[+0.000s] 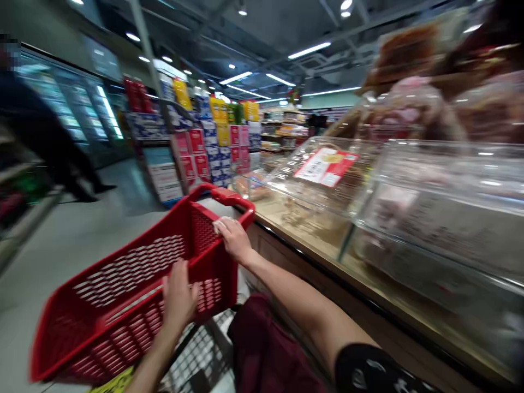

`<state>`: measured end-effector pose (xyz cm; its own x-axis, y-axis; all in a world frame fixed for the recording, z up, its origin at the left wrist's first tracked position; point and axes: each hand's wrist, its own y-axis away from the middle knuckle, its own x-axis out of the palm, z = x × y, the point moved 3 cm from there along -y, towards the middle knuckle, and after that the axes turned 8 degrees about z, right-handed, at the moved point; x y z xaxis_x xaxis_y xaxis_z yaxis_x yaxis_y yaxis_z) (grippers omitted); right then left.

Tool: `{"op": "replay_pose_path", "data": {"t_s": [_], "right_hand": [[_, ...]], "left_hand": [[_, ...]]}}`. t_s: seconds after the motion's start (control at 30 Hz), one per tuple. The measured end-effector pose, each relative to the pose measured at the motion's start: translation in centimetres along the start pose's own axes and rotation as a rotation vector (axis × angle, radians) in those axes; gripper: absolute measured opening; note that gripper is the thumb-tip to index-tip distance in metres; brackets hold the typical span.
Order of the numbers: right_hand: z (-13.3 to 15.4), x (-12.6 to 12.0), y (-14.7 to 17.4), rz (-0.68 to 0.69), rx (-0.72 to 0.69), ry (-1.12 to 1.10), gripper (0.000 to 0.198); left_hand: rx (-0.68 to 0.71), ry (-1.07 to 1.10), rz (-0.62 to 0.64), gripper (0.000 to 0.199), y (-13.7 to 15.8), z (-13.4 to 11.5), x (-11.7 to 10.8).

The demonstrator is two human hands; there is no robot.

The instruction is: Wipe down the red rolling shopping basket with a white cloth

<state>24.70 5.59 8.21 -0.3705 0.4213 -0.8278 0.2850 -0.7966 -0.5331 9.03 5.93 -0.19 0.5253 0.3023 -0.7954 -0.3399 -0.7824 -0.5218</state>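
Observation:
A red plastic shopping cart (135, 295) with slotted sides stands at an angle in front of me, its basket bare inside. My right hand (234, 240) closes over the cart's side rim near the red handle (227, 195). A small white crumpled thing (221, 224), perhaps tissue, shows at its fingers. Against the near side wall of the basket lies my left hand (179, 295), its fingers stretched out and the thumb apart. Whether that hand presses on the wall or only hovers beside it, I cannot tell. Some blur softens the picture.
At right runs a wooden display counter (323, 229) with clear plastic bins, bagged goods and a red-white price card (326, 166). Stacked boxes (196, 155) and yellow bottles stand ahead. A person in dark clothes (45, 125) is at far left, near glass-door fridges (73, 103).

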Motion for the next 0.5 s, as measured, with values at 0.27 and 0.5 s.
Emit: {"op": "replay_pose_path", "data": {"t_s": [0.27, 0.5], "right_hand": [[1.0, 5.1, 2.7, 0.069, -0.069, 0.055, 0.043], [-3.4, 1.9, 2.0, -0.162, 0.093, 0.076, 0.04]], "left_hand": [[0.058, 0.088, -0.008, 0.053, -1.8, -2.6, 1.4], [0.002, -0.021, 0.002, 0.033, -3.2, -3.4, 2.3]]}}
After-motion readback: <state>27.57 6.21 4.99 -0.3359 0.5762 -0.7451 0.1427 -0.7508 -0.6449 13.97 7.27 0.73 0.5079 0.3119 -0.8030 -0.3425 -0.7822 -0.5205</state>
